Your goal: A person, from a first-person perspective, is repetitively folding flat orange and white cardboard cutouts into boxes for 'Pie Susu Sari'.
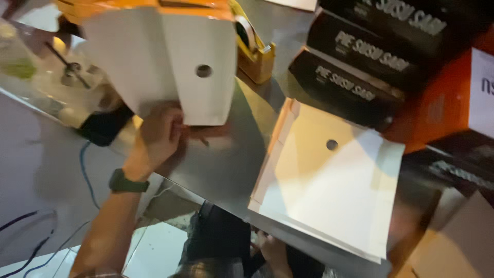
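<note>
Basically, you're mid-fold on a white box at the counter's edge.

Your left hand (157,135) pinches the bottom edge of the half-folded white box (170,62), nothing visible inside it. Your right hand (272,252) hangs low under the steel counter (226,159); can't tell its grip. Flat white box blanks (329,190) overhang the near edge, black boxes (355,77) stacked behind, yellow tape dispenser (254,51) beside. Open steel sits between.

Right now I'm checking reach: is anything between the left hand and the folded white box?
Nothing visible. The left hand already touches the lower edge of the folded white box, on the metal table.
</note>
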